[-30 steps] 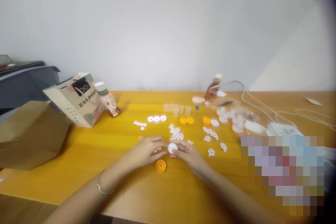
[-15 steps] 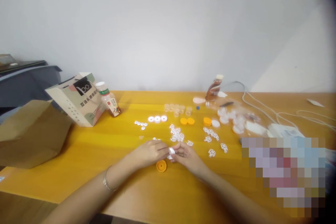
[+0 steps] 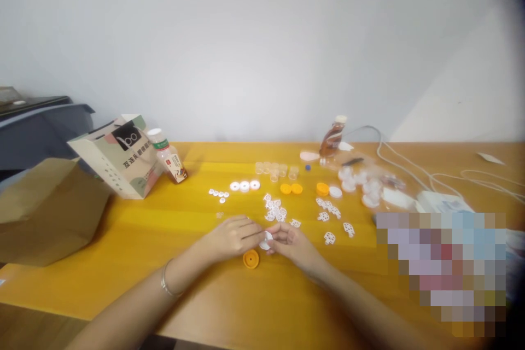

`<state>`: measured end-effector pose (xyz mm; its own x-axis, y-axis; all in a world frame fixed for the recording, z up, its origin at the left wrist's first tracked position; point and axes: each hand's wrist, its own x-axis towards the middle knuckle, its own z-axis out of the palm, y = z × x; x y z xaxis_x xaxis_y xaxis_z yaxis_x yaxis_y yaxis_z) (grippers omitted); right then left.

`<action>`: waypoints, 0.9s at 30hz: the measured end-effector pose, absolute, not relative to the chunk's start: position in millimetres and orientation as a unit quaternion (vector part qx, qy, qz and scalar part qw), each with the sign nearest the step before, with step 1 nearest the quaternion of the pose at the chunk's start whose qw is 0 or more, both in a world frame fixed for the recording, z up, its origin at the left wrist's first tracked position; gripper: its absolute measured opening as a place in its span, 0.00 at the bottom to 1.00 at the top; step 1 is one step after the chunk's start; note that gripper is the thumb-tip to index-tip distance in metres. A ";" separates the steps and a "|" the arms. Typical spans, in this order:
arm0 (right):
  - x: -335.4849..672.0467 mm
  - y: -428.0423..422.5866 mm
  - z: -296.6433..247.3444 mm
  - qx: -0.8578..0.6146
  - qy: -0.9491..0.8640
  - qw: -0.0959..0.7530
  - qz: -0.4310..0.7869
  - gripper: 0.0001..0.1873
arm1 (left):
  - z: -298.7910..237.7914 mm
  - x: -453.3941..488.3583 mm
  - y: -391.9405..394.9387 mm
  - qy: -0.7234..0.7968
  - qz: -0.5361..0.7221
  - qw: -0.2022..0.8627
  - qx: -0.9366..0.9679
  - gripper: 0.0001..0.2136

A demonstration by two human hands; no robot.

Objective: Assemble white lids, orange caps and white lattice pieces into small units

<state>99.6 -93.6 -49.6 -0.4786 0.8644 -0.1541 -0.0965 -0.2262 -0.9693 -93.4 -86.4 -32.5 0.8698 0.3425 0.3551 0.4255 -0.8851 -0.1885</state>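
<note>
Where the forearms come in closest to my camera, a thin bracelet (image 3: 164, 282) circles the left wrist. Just ahead on the yellow-brown table (image 3: 229, 309), an orange wheel (image 3: 250, 263) lies flat, its small centre hole facing up to me. Right behind it, the white disc (image 3: 266, 241) sits between the two hands, tilted. The right hand (image 3: 292, 243) pinches it between thumb and fingers; the left hand (image 3: 237, 238) has its fingers bunched against the disc's left edge, but its thumb is hidden from me, so I can't tell whether it grips.

Beyond the hands I have a heap of white lattice pieces (image 3: 274, 209), with more of that kind scattered to the right. Farther back come three white rings (image 3: 241, 186) in a row, two orange discs (image 3: 286, 189) side by side, then a group of clear cups (image 3: 283, 170) with a small blue cap (image 3: 308, 167) near them.

Over at the left, a pale carrier bag (image 3: 123, 167) shows me a black panel bearing a white mark, above Chinese characters; I make out 互 first, the rest blur. Beside it, a white-capped bottle (image 3: 167, 157) carries green and red bands and print too small for me. At the back right stands a brown bottle (image 3: 331, 140), its pale lettering unreadable on my feed.
</note>
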 end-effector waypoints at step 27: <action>101.7 -97.3 -43.7 -0.340 -0.554 0.387 0.654 0.10 | -31.6 -105.1 -85.3 -0.199 -0.216 0.016 -0.956 0.17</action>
<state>101.7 -97.3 -43.7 -0.4690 0.8831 -0.0152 -0.1308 -0.0865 -0.9876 -105.1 -85.3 -31.6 0.8280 0.3732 0.4185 0.3870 -0.9204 0.0550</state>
